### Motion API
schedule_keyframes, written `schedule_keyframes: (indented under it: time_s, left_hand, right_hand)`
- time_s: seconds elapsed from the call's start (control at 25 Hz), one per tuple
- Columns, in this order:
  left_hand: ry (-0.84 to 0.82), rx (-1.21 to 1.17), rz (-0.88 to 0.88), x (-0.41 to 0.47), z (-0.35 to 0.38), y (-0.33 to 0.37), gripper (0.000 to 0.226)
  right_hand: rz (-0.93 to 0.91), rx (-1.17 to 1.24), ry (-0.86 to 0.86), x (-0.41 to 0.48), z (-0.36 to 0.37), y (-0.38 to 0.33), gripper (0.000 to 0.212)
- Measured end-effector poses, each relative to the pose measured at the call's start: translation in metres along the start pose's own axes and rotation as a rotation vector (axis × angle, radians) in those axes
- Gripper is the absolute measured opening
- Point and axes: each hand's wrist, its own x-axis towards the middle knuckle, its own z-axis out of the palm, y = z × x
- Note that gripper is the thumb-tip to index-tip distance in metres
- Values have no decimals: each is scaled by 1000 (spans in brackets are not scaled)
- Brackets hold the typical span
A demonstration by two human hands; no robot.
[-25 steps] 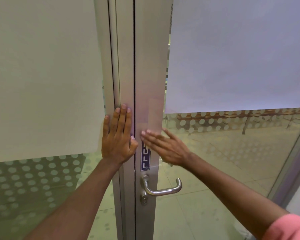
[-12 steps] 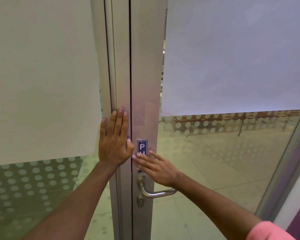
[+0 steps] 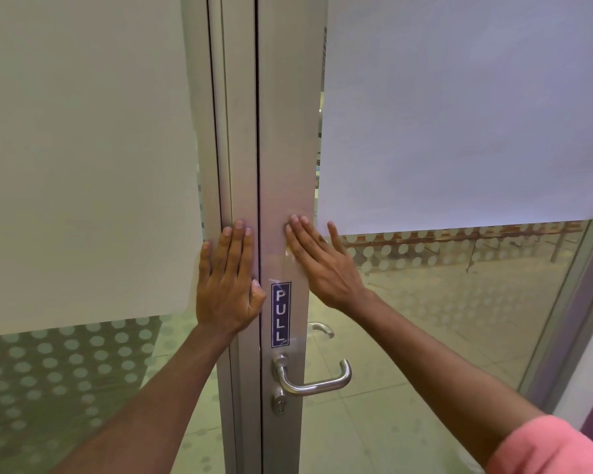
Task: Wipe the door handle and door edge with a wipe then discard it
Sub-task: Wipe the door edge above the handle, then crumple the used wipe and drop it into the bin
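Nearest the camera, two bare forearms, one pink sleeve (image 3: 548, 446) cut off bottom right. Two hands flat on the metal door edge (image 3: 285, 148): left hand (image 3: 228, 285) with fingers straight and together, on the frame left of the seam; right hand (image 3: 319, 261) with fingers loosely spread, above one PULL sticker (image 3: 280, 314). Wipe hard to make out, maybe under right palm. One door handle (image 3: 314, 379) below, untouched; a second handle (image 3: 320, 329) dim behind glass.
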Motion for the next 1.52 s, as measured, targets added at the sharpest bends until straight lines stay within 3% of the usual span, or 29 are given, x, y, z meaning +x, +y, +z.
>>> schedule_keyframes:
  time_s: [0.12, 0.2, 0.36, 0.48, 0.56, 0.68, 0.8, 0.88, 0.96, 1.0, 1.04, 1.08, 1.12, 1.16, 1.2, 1.28, 1.36, 1.52]
  left_hand:
    - [-2, -10, -9, 1, -2, 1, 88]
    - [-26, -26, -3, 1, -3, 0, 88]
    - [-87, -51, -18, 2, -14, 2, 88]
    - [-142, -165, -56, -1, -27, 1, 86]
    - [-177, -261, -117, -22, -35, 6, 84]
    - [-207, -396, -295, -90, -42, 27, 73]
    - [-327, -826, -743, -159, -57, 66, 39]
    - [-441, -1153, -1093, -189, -64, 93, 16]
    - [-553, -1319, -1367, -216, -65, 114, 12]
    - [-626, -1360, -1445, -229, -64, 123, 9]
    - [-693, -1380, -1496, -239, -64, 131, 10]
    - [-749, -1412, -1544, -247, -64, 139, 12]
    - [-780, -1449, -1595, -253, -65, 147, 13]
    - [-795, -1485, -1637, -257, -68, 153, 14]
    - [-799, -1520, -1681, -259, -72, 161, 17]
    - [-812, -1523, -1691, -264, -75, 179, 20]
    - [-819, -1473, -1626, -268, -77, 202, 19]
    - [-916, -1461, -1542, -266, -88, 273, 21]
  right_hand:
    - [-25, 76, -3, -8, 5, -16, 80]
    - [-181, 114, -152, -31, 14, -31, 78]
    - [-396, 153, -529, -80, 19, -49, 105]
    - [-466, 220, -678, -108, 9, -50, 100]
    - [-268, 349, -645, -122, 0, -65, 84]
    - [329, 754, -518, -130, -22, -110, 57]
    - [547, 867, -281, -160, -38, -149, 74]
    - [745, 913, -186, -179, -45, -193, 73]
    - [1252, 1036, -95, -196, -44, -233, 67]
    - [1478, 1167, 39, -208, -46, -242, 53]
    - [1638, 1469, 138, -222, -48, -245, 32]
    - [1815, 1725, 117, -227, -51, -243, 21]
    - [1926, 1853, -13, -232, -57, -238, 27]
    - [1949, 1866, -112, -248, -69, -233, 26]
    - [2007, 1726, -158, -263, -74, -223, 17]
    - [2068, 1441, -285, -290, -83, -203, 26]
    - [1775, 1351, -555, -319, -106, -187, 39]
    - [1657, 1109, -478, -390, -152, -141, 31]
